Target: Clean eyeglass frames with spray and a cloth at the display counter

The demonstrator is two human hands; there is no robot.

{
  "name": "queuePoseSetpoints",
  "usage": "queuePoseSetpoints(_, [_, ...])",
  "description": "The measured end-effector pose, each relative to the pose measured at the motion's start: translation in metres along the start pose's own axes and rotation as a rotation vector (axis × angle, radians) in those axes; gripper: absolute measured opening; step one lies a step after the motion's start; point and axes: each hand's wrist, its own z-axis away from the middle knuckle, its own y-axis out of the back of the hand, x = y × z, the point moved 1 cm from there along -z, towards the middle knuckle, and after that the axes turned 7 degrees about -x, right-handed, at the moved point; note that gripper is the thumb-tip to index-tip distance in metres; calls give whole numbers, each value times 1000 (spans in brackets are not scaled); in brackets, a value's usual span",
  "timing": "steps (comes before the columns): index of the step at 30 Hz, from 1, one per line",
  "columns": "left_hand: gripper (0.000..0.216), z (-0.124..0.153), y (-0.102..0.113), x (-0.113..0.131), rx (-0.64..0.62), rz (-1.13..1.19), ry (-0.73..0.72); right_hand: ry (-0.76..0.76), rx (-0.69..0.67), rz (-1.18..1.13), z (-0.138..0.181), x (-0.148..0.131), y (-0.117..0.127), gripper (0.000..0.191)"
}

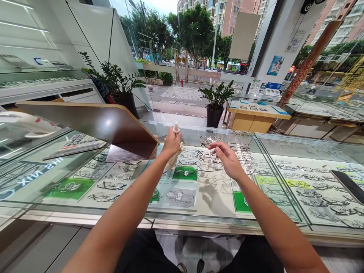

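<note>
A small spray bottle [176,128] with a white top is held tight in the left hand [171,143], just above the glass counter [199,214]. A white cloth [173,161] hangs down under that hand. A thin pair of glasses [215,151] seems to be pinched in the fingers of the right hand [226,158], though the frame is hard to see. The two hands are kept apart. A brown board [93,121] and a calculator [77,143] are seen to the left.
</note>
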Motion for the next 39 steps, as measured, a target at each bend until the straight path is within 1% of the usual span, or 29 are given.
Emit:
queuePoseSetpoints(3, [18, -8, 3, -16, 73, -89, 13, -11, -4, 4, 0, 0, 0, 40])
queuePoseSetpoints(6, [16, -10, 6, -30, 95, -118, 36, -18, -14, 6, 1, 0, 0, 38])
queuePoseSetpoints(9, [19, -12, 8, -42, 99, -123, 62, -20, -26, 3, 1, 0, -1, 38])
queuePoseSetpoints(13, [30, -14, 7, -51, 109, -128, 88, -25, -33, 4, 1, 0, -2, 39])
queuePoseSetpoints(17, [29, -15, 5, -54, 115, -152, 100, -16, -36, 7, 1, -1, -3, 39])
queuePoseSetpoints(19, [33, -14, 4, -51, 114, -164, 107, -11, -39, 1, 1, -1, -4, 39])
queuePoseSetpoints(21, [45, -10, 2, -43, 128, -176, 107, -13, -39, 0, 1, -1, -4, 39])
queuePoseSetpoints(22, [52, -7, 0, -36, 158, -189, 86, -14, -38, 4, 1, -1, -3, 39])
queuePoseSetpoints(23, [58, -3, -1, -27, 204, -208, 46, -14, -36, 11, 1, -2, -3, 39])
queuePoseSetpoints(25, [63, 9, -2, -6, 333, -259, -94, -12, -29, 23, 1, -3, -2, 40])
queuePoseSetpoints(26, [60, 16, -3, 5, 382, -283, -175, -10, -25, 27, 1, -3, -2, 41])
queuePoseSetpoints(27, [54, 23, -3, 16, 396, -302, -237, -8, -20, 30, 1, -4, -1, 41])
queuePoseSetpoints(28, [47, 29, -3, 25, 363, -322, -271, -6, -15, 33, 1, -5, -1, 40])
queuePoseSetpoints(29, [40, 34, -4, 32, 298, -354, -272, -2, -11, 36, 1, -5, -1, 40])
queuePoseSetpoints(30, [34, 37, -4, 37, 216, -399, -248, 2, -8, 37, 1, -6, -1, 39])
queuePoseSetpoints(32, [28, 41, -5, 40, 46, -517, -150, 8, -6, 37, 1, -7, -2, 38])
queuePoseSetpoints(33, [28, 41, -6, 38, -23, -577, -87, 5, -8, 37, 1, -8, -2, 38])
queuePoseSetpoints(35, [29, 39, -6, 31, -122, -658, 37, -6, -18, 41, 2, -8, -3, 38])
queuePoseSetpoints(37, [29, 34, -6, 21, -176, -680, 129, -19, -24, 47, 3, -7, -3, 39])
queuePoseSetpoints(39, [30, 27, -5, 12, -201, -665, 181, -18, -24, 43, 3, -5, -4, 40])
